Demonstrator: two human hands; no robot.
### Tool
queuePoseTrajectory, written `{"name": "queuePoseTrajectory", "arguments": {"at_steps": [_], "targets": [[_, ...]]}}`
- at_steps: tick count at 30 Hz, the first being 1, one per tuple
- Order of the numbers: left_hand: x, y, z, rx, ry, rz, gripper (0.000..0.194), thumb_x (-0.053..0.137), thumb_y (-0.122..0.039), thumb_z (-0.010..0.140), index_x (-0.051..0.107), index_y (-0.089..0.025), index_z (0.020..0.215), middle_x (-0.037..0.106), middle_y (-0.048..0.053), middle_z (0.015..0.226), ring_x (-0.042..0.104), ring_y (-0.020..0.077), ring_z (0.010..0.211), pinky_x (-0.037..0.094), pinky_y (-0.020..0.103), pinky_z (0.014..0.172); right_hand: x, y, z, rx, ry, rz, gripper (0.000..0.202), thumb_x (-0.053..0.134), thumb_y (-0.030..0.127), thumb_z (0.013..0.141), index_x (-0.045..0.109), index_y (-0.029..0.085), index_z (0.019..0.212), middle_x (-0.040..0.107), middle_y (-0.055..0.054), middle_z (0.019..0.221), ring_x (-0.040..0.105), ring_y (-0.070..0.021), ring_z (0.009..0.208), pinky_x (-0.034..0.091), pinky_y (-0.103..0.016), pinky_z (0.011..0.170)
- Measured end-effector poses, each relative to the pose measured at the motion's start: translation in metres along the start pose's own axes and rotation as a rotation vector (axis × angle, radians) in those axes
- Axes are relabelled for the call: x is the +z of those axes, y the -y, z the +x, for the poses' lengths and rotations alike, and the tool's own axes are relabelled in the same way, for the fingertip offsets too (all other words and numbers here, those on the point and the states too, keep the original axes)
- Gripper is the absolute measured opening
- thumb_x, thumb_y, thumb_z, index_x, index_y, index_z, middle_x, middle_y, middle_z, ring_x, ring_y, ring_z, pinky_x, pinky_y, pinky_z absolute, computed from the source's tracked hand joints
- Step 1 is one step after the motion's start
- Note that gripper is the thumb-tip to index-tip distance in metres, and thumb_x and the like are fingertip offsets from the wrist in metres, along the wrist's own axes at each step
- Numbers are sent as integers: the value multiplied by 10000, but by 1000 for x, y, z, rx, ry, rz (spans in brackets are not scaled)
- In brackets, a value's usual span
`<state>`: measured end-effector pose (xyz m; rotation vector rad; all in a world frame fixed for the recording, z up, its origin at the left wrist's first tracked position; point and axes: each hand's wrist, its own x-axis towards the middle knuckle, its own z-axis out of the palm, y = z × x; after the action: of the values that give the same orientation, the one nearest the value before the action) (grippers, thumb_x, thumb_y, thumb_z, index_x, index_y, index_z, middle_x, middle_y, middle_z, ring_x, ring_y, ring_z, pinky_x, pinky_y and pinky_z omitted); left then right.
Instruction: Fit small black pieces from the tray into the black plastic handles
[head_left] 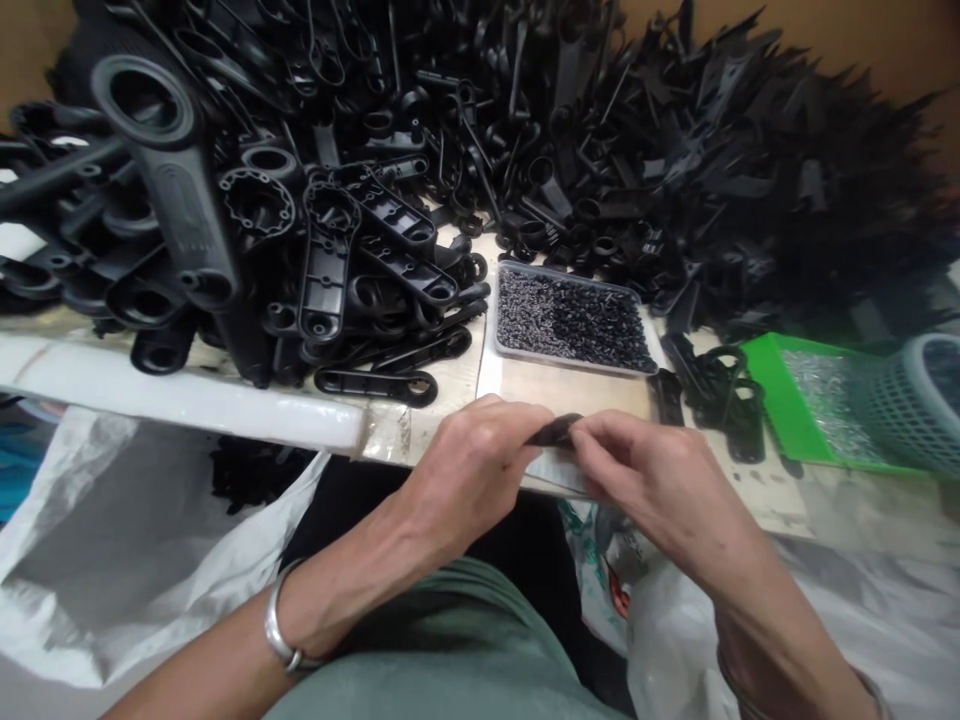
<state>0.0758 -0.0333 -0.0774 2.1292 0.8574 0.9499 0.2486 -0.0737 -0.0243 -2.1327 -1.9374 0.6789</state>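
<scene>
Both of my hands meet over the front edge of the table, around a small black plastic part [556, 431]. My left hand [480, 465] grips its left end between thumb and bent fingers. At the other end, my right hand [649, 470] pinches with thumb and forefinger; whether a tiny piece sits in that pinch is hidden. Just behind the hands lies a clear shallow tray [574, 368] filled with small dark screw-like pieces. A flat black plastic arm [376, 386] with a ring end rests on the table to the left of my left hand.
Black plastic arms [180, 200] are heaped at the left, and a larger pile of black parts [600, 120] spans the back. On the right stand a green tray [780, 400] of small clear pieces and a grey-green basket [911, 400]. A white sack [112, 560] hangs open below left.
</scene>
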Motion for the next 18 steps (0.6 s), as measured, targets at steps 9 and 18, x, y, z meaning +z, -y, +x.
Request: {"name": "queuePoseTrajectory", "arguments": {"at_steps": [9,18], "targets": [[1,2,-2,-21,21,-27,138,588,-76,846,643,-166,935,706,17,899,633,162,815,496,273,720,5,10,-3,-59,-35,-344,270,400,250,936,510,199,694,597,-6,588,559,-140,498,340,-267,515],[4,5,-1,8,24,-43,250,514,0,827,645,-158,970,708,29,948,632,168,861,507,293,766,5,44,-1,-43,87,-891,201,498,-26,762,554,164,732,617,-47,599,621,-199,496,314,-281,454]]}}
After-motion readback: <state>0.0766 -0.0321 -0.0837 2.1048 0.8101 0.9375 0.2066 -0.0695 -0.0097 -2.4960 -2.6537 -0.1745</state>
